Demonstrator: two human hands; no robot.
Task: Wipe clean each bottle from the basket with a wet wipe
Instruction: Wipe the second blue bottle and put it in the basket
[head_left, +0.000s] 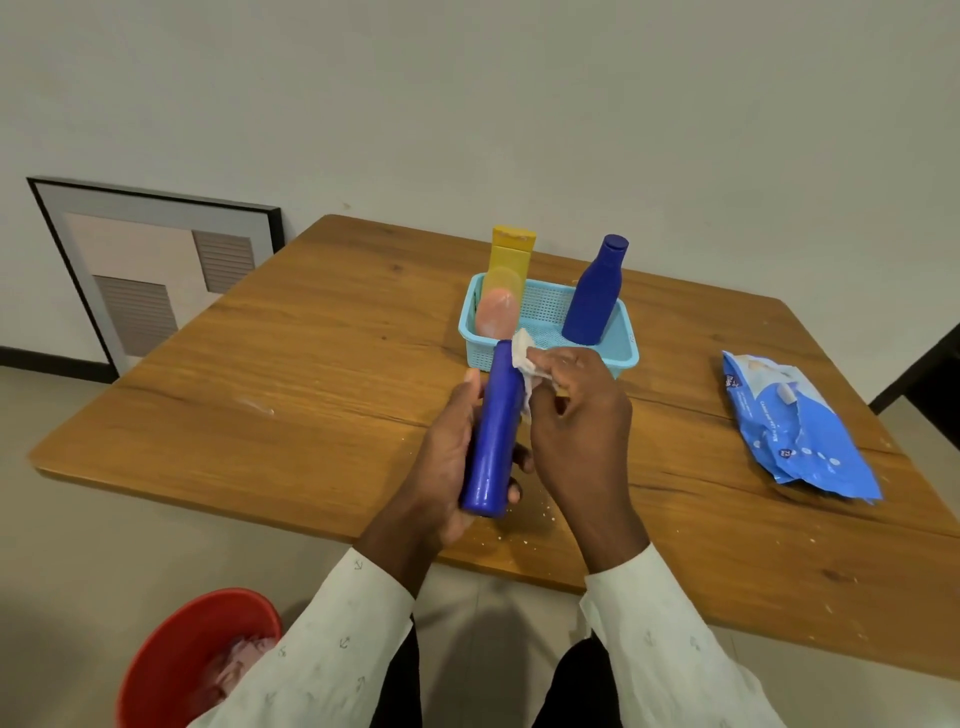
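Note:
My left hand (441, 467) grips a long blue bottle (493, 431) with a pink rounded cap (497, 314), holding it tilted over the table's near edge. Pressed against the bottle's upper right side is a white wet wipe (525, 358), pinched in my right hand (582, 415). Behind them a light blue basket (618, 358) holds a yellow bottle (511, 257) at its left and a dark blue bottle (595, 293) at its right, both upright.
A blue pack of wet wipes (795, 426) lies on the wooden table (311, 364) at the right. A red bin (192, 654) with used wipes sits on the floor at the lower left. A framed picture (156, 270) leans against the wall.

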